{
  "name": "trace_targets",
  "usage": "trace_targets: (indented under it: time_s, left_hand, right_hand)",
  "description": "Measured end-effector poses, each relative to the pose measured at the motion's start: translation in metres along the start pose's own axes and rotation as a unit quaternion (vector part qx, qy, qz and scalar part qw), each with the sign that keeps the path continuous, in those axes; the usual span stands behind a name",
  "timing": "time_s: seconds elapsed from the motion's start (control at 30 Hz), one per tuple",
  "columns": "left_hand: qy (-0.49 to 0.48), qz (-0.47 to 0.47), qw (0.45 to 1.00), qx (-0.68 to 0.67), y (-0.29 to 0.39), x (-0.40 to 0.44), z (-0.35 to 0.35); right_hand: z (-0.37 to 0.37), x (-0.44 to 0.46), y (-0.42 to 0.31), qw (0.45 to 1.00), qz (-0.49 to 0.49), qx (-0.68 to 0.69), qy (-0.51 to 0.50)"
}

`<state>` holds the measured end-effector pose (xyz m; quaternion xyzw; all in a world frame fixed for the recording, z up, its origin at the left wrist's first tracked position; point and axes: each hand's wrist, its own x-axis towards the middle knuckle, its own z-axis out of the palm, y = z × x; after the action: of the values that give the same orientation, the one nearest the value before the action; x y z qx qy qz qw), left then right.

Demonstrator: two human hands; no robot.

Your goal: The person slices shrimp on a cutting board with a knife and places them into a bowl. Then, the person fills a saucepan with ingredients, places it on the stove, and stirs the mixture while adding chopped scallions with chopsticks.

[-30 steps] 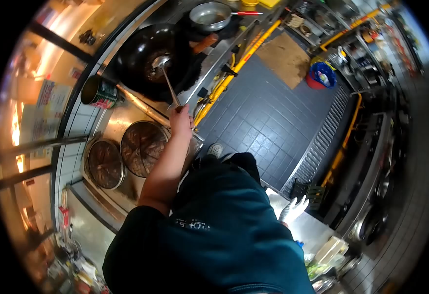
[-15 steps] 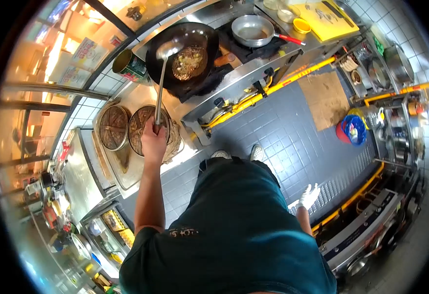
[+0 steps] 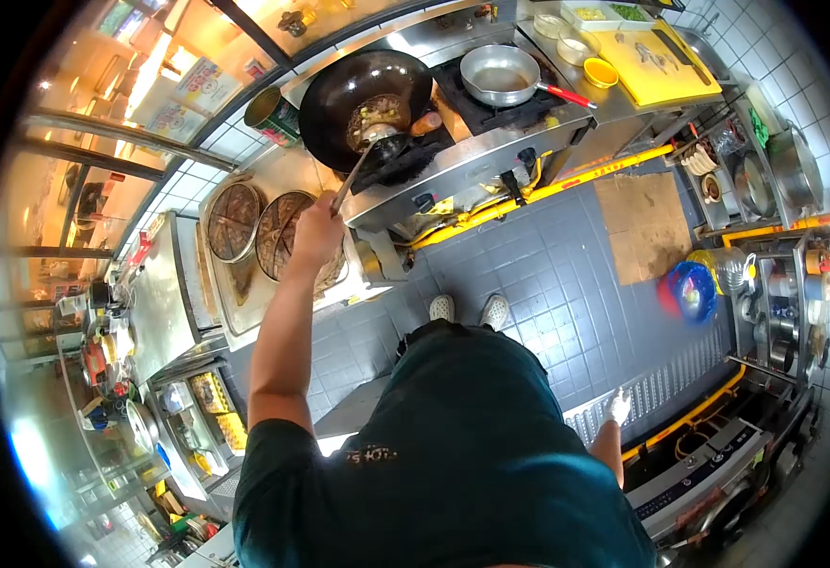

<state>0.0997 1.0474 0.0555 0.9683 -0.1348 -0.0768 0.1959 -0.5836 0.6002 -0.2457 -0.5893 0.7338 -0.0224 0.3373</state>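
Observation:
My left hand (image 3: 317,230) is closed around the handle of a long metal ladle (image 3: 351,180). The ladle's bowl rests low in a dark wok (image 3: 325,95), at the near edge of some chopped food (image 3: 369,115) in brown liquid. Left of the wok stands a tall open tin (image 3: 273,115). Below my left forearm's reach are two round strainers (image 3: 233,221) with dark residue, set on a metal tray. My right hand (image 3: 619,405), in a white glove, hangs at my right side over the floor grating; its fingers are too small and smeared to read.
A silver pan (image 3: 500,74) with a red handle sits on the right burner. Beyond it are a yellow bowl (image 3: 600,73) and a yellow cutting board (image 3: 656,66) with a knife. Yellow pipe (image 3: 547,194) runs along the stove front. A blue-lined bucket (image 3: 691,292) stands on the floor.
My left hand has moved the ladle from the wok's upper left side down into the food near its front edge. My right hand has lowered slightly. The whole view has shifted.

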Motion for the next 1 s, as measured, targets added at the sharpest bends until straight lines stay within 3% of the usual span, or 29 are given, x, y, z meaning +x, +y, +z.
trace_targets:
  time_s: [0.1, 0.17, 0.2, 0.33, 0.47, 0.57, 0.6, 0.73, 0.93, 1.0]
  left_hand:
    - [0.019, -0.017, 1.0, 0.001, 0.004, 0.03, 0.006]
    - [0.038, -0.024, 0.999, 0.021, -0.002, 0.041, 0.007]
    - [0.029, -0.04, 0.998, 0.05, 0.004, 0.041, -0.001]
    - [0.033, 0.016, 0.998, 0.044, -0.016, 0.03, -0.02]
    - [-0.049, 0.0, 0.997, -0.056, -0.002, 0.027, -0.038]
    - [0.014, 0.075, 0.996, -0.039, -0.006, 0.055, -0.021]
    - [0.001, 0.035, 0.996, -0.077, -0.009, 0.064, -0.015]
    - [0.045, 0.058, 0.997, 0.003, -0.035, 0.071, -0.013]
    - [-0.053, 0.026, 0.994, -0.091, -0.048, 0.047, -0.032]
    - [-0.057, -0.002, 0.989, -0.135, -0.026, 0.051, -0.028]
  right_hand:
    - [0.014, -0.029, -0.003, 0.996, 0.012, -0.062, -0.06]
    - [0.032, -0.038, 0.015, 0.998, 0.011, -0.008, -0.056]
    - [0.036, -0.038, 0.018, 0.993, -0.05, -0.083, -0.063]
    - [0.046, -0.044, 0.037, 0.997, -0.024, -0.011, -0.066]
    - [0.038, -0.075, 0.0, 0.996, 0.02, 0.034, -0.084]
    - [0.045, -0.079, -0.02, 0.997, 0.03, -0.034, -0.07]
    - [0.049, -0.076, -0.024, 0.997, 0.034, -0.027, -0.071]
    - [0.052, -0.074, -0.033, 0.996, -0.016, 0.036, -0.082]
    - [0.081, -0.085, -0.03, 0.986, 0.025, 0.153, -0.063]
    - [0.087, -0.085, -0.033, 0.993, -0.002, 0.074, -0.089]
